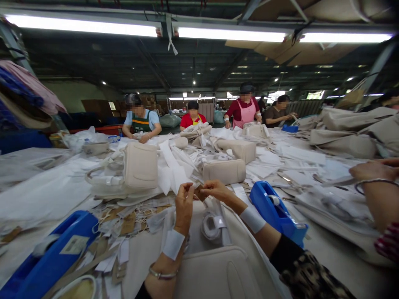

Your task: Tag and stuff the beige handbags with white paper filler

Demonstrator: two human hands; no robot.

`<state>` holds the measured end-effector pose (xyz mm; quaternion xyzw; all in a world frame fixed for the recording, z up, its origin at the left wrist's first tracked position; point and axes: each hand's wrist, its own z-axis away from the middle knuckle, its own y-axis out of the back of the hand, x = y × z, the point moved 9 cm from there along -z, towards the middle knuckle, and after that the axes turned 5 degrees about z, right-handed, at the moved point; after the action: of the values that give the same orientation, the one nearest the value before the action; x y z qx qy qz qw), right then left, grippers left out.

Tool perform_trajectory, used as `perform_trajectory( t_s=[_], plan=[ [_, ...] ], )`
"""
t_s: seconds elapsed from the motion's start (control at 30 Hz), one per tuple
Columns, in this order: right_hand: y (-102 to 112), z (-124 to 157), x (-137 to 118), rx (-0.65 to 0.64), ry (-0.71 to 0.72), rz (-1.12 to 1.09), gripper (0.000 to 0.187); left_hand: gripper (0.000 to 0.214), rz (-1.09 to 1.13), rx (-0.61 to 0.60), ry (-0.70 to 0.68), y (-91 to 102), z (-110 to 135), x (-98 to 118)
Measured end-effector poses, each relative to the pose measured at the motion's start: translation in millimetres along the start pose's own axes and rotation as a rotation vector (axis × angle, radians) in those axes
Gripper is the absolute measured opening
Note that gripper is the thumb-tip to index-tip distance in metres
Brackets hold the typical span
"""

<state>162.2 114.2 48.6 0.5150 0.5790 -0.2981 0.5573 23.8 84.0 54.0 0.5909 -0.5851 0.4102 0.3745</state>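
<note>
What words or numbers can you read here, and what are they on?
Green cloth apron on the person opposite: white chest letters, too blurred to read.
Pale label on the blue plastic tape dispenser: too small to read.
Small brown card pinched by the left hand and right hand: nothing readable.

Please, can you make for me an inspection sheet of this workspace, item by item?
surface: long worktable, covered with white sheets and paper
job's things: small brown tag, pinched between both hands; cream handbag below them; white roll lying on it
clutter: white paper strips, brown tags, more cream handbags, blue tape dispenser
grips: left hand and right hand, bare, each with a white wrist band
cables: nothing seen
surroundings: co-worker's hand at right; four people across the table; fluorescent lights overhead
</note>
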Motion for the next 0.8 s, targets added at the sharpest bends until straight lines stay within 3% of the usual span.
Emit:
perform_trajectory(
  t_s=[0.07, 0.2, 0.3, 0.47, 0.63, 0.8],
  plan=[
    [5.9, 2.7, -2.8, 0.088, 0.028, -0.006, 0.025, 0.034, 0.023, 0.002, 0.021, 0.6, -1.5, -6.7],
    [15.2, 16.3, -12.6, 0.22, 0.093, -0.009, 0.018, 0.016, -0.031, -0.133, 0.062, -11.2, -2.2, -20.5],
    [18.7, 29.1, -22.2, 0.287, 0.122, 0.01, 0.013, 0.016, -0.091, -0.183, 0.078, -14.7, -1.5, -26.1],
    [16.9, 44.4, -36.8, 0.349, 0.142, 0.033, 0.012, 0.014, -0.167, -0.175, 0.06, -11.6, -2.0, -23.8],
    [19.1, 53.4, -48.5, 0.431, 0.151, 0.019, 0.009, 0.011, -0.234, -0.228, 0.002, -20.2, -0.2, -18.1],
    [37.4, 41.9, -22.7, 0.53, 0.067, -0.055, 0.012, 0.014, -0.342, -0.235, -0.016, -23.4, 0.0, -25.0]
  ],
)
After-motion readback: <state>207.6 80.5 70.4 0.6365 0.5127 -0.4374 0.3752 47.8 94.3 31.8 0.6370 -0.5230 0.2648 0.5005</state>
